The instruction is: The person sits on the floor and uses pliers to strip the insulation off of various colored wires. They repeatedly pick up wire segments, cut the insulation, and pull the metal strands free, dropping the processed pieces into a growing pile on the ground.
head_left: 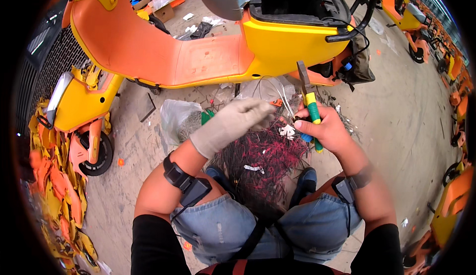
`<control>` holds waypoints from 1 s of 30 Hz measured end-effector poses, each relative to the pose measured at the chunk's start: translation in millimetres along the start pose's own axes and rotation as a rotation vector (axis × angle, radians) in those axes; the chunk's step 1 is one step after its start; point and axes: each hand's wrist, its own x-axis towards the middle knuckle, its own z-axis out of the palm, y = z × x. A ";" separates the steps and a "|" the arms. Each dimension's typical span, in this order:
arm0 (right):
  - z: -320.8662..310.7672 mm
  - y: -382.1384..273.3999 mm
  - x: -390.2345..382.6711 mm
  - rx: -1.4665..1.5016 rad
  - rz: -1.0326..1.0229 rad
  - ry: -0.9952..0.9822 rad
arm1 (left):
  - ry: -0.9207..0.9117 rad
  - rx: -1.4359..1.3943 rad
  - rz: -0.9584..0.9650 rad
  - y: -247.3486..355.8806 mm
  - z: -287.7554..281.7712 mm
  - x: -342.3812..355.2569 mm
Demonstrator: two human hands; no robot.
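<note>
My left hand, in a grey glove, reaches over a tangled pile of black and red offcuts, its fingers extended close to an orange piece and some thin white wires. My right hand, bare, is closed on cutting pliers with green and yellow handles, their jaws pointing away from me. The white wires run down to its thumb and fingers, where a small dark item shows. A clear plastic bag lies left of the pile.
An orange and yellow scooter body stands across the front. Other scooter parts stand at the left beside heaped panels. More scooters line the right. A cardboard box and scraps sit on the floor behind.
</note>
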 end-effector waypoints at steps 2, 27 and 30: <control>6.3 2.2 -1.8 -0.040 -0.045 0.012 | -0.035 -0.024 0.022 1.2 14.6 0.4; 30.2 -0.4 -7.3 -0.137 -0.077 -0.015 | 0.015 0.078 0.122 0.4 12.8 1.2; 33.8 -1.1 -11.0 -0.140 -0.037 -0.020 | 0.003 0.057 0.078 3.5 9.1 1.5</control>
